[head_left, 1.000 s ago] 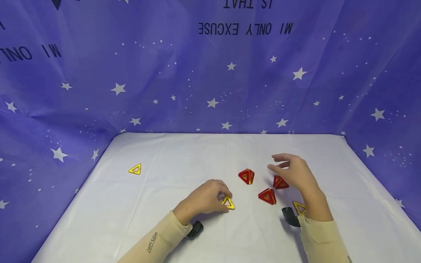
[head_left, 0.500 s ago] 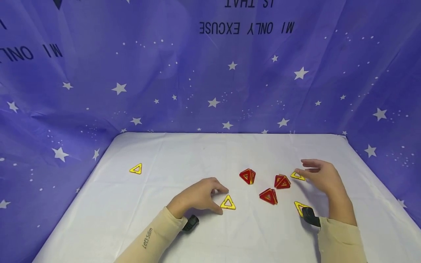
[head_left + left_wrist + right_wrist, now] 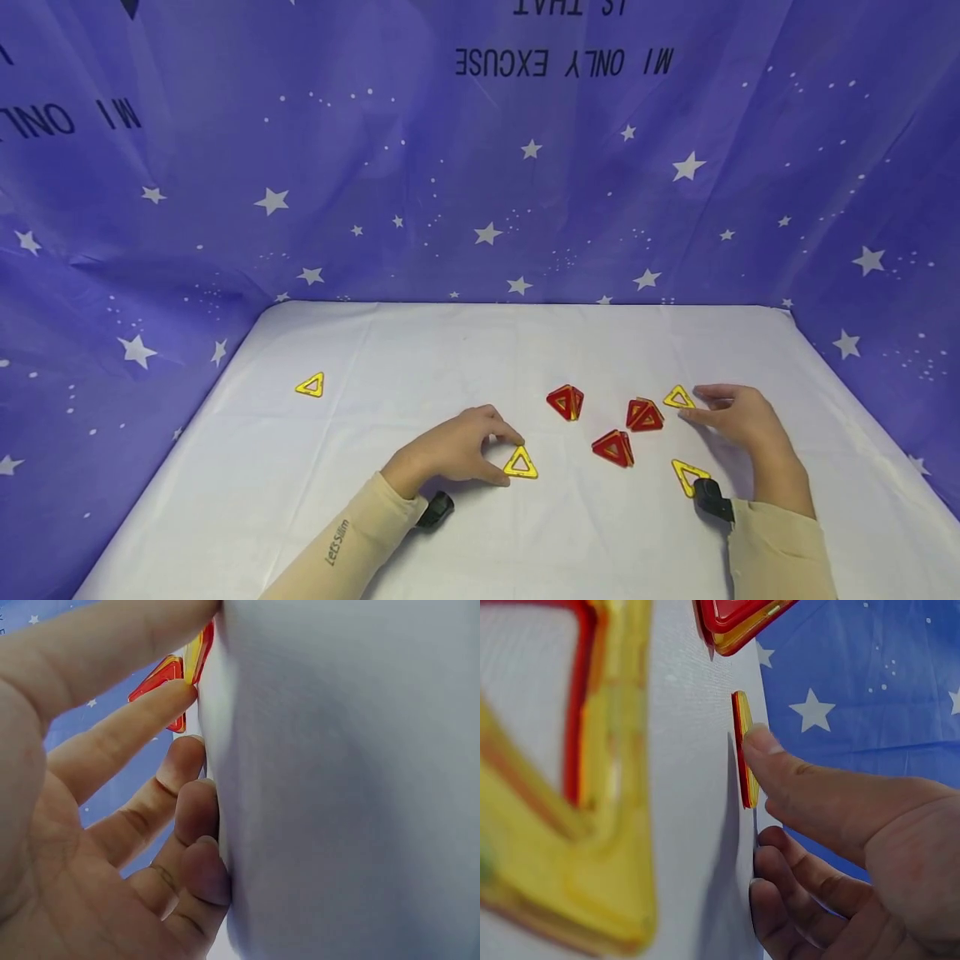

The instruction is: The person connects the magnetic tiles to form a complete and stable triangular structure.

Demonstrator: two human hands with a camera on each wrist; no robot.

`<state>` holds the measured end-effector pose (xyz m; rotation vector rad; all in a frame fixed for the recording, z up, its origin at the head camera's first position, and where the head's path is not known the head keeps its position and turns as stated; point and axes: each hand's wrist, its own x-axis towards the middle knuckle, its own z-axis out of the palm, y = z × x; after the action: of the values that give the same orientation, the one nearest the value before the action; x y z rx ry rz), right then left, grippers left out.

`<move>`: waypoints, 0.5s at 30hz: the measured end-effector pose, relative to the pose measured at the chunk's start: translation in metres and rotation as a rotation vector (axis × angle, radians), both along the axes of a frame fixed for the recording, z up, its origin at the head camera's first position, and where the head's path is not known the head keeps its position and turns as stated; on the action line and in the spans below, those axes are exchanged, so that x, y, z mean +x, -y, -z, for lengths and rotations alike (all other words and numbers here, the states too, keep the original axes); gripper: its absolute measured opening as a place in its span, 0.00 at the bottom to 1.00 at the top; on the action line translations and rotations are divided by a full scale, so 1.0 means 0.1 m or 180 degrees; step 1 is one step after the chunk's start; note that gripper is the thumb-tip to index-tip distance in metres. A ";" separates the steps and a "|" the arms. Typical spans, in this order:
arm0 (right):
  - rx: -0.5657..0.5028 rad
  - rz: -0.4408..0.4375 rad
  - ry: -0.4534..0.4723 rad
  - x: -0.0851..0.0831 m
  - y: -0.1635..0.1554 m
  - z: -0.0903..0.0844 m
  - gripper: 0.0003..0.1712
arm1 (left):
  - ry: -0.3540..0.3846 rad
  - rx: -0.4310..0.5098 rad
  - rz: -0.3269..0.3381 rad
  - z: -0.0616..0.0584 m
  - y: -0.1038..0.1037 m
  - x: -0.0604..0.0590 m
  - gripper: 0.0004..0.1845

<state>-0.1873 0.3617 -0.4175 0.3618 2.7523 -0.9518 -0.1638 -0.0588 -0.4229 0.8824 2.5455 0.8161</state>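
In the head view my left hand (image 3: pixel 459 454) rests at a yellow triangular magnetic tile (image 3: pixel 531 474), its index fingertip at one corner and its thumb at another, holding it lightly. Low beside the table, the left wrist view shows the other fingers curled. My right hand (image 3: pixel 742 417) is at a second yellow tile (image 3: pixel 670 405); its thumb touches the tile, while the index finger stands apart, just right of it. This tile (image 3: pixel 746 754) appears edge-on in the right wrist view, yellow above and red beneath.
Three red-faced tile clusters (image 3: pixel 561 402), (image 3: pixel 645 415), (image 3: pixel 612 448) lie between the hands. One yellow tile (image 3: pixel 688 477) is near the right wrist camera (image 3: pixel 711 498); another yellow tile (image 3: pixel 310 385) lies far left. A blue starry cloth (image 3: pixel 420 175) hangs behind the white table (image 3: pixel 420 358).
My right hand has moved right and slightly down, uncovering the yellow tile beside the red cluster. My left hand drew back slightly, then its fingers closed in on its tile again.
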 end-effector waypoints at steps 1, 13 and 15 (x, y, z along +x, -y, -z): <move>0.0028 -0.0009 0.0016 0.00 0.00 0.00 0.45 | 0.0004 -0.0003 -0.0002 0.00 0.00 0.00 0.27; 0.0171 0.0080 -0.0072 -0.02 0.07 0.04 0.30 | 0.0021 -0.0020 -0.0031 -0.02 -0.01 0.01 0.26; 0.0174 0.0105 -0.0084 -0.03 0.07 0.04 0.29 | 0.0021 -0.0028 -0.0033 -0.01 -0.01 0.02 0.26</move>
<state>-0.1898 0.3545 -0.4218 0.4075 2.8092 -0.8971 -0.1622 -0.0576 -0.4215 0.8630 2.5482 0.8089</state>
